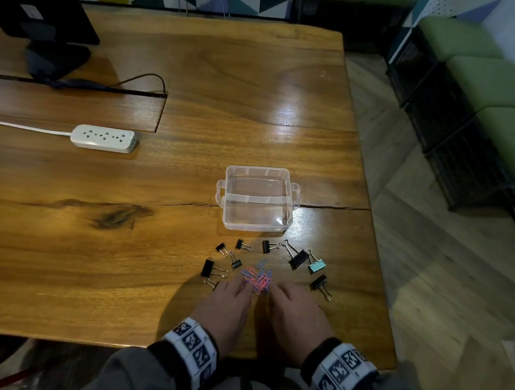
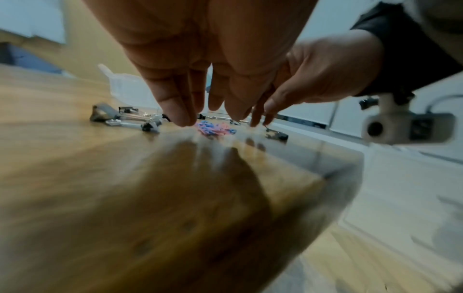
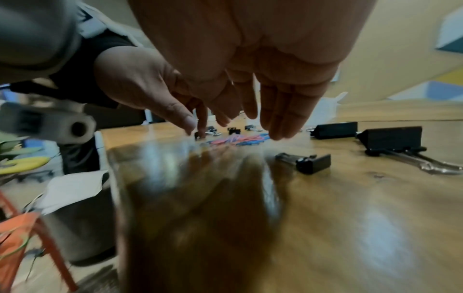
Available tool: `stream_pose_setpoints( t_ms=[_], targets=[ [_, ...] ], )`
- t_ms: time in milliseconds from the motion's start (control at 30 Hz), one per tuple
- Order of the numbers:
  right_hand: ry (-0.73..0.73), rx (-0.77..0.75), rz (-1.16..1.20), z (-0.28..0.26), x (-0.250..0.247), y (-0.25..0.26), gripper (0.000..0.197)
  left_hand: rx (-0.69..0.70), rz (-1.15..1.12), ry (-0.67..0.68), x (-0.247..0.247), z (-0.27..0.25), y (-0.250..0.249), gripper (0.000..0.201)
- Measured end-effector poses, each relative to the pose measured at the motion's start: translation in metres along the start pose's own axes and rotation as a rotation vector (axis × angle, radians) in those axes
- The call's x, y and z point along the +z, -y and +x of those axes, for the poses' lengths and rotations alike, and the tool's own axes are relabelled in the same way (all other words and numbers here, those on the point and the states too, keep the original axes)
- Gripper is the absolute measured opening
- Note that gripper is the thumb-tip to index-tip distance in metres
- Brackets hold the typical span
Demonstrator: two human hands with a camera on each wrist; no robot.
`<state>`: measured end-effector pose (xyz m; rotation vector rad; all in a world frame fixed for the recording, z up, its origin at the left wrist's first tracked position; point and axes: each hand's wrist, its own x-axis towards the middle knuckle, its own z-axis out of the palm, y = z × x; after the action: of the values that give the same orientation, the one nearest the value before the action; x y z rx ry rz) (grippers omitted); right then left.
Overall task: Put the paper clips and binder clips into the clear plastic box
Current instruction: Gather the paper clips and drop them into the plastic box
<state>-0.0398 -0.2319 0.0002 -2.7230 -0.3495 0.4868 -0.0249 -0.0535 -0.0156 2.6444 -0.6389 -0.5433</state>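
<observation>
1. Reaching toward the heap of pink and blue paper clips (image 1: 258,278), the left hand (image 1: 223,303) and the right hand (image 1: 294,307) lie palm down, side by side, on the near side of the heap.
2. The left hand's fingers (image 2: 179,111) are straight and point down at the wooden table (image 1: 162,220); they hold nothing, and their tips are at the heap's near left edge.
3. The right hand's fingers (image 3: 280,121) are also extended and together, gripping nothing, with their tips just above the table at the heap's near right edge.
4. The clear plastic box (image 1: 257,198) stands open, with nothing inside, just beyond the heap, its handle band lying across the top.
5. Black binder clips (image 1: 211,268) are scattered left of the heap and between the heap and the box.
6. Right of the heap lie a large black binder clip (image 1: 298,259), a teal binder clip (image 1: 316,267) just beside it, and another black clip (image 1: 319,282) nearer the table's right edge.
7. None of the clips is in the box.
8. Far left of the box, a white power strip (image 1: 103,138) lies on the table, and a dark monitor stand (image 1: 55,56) sits beyond it.
</observation>
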Motion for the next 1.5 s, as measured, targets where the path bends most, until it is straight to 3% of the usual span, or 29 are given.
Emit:
stream_pose_setpoints(
  t_ms=[133, 367, 700, 1066, 1166, 1366, 1500],
  targets=[
    [0.047, 0.136, 0.116, 0.025, -0.009, 0.011, 0.041, -0.153, -0.108, -0.008, 0.001, 0.023, -0.010, 0.061],
    [0.140, 0.176, 0.132, 0.051, -0.015, 0.015, 0.031, -0.280, -0.193, 0.013, 0.003, 0.046, -0.008, 0.039],
    [0.119, 0.180, 0.160, 0.060, -0.005, 0.006, 0.017, -0.310, -0.206, 0.047, -0.005, 0.055, -0.009, 0.028],
    [0.115, 0.229, 0.183, 0.064, -0.007, -0.004, 0.013, -0.238, -0.127, 0.123, -0.010, 0.051, -0.007, 0.024],
    [0.122, 0.254, 0.310, 0.061, -0.023, -0.009, 0.020, -0.272, -0.215, 0.070, -0.027, 0.047, -0.006, 0.007],
    [-0.080, 0.334, 0.485, 0.102, -0.075, -0.015, 0.010, -0.345, -0.283, -0.131, -0.098, 0.086, 0.016, 0.018],
    [-0.128, 0.315, 0.453, 0.134, -0.097, -0.006, 0.009, -0.359, -0.214, -0.130, -0.122, 0.120, 0.021, 0.018]
  ],
)
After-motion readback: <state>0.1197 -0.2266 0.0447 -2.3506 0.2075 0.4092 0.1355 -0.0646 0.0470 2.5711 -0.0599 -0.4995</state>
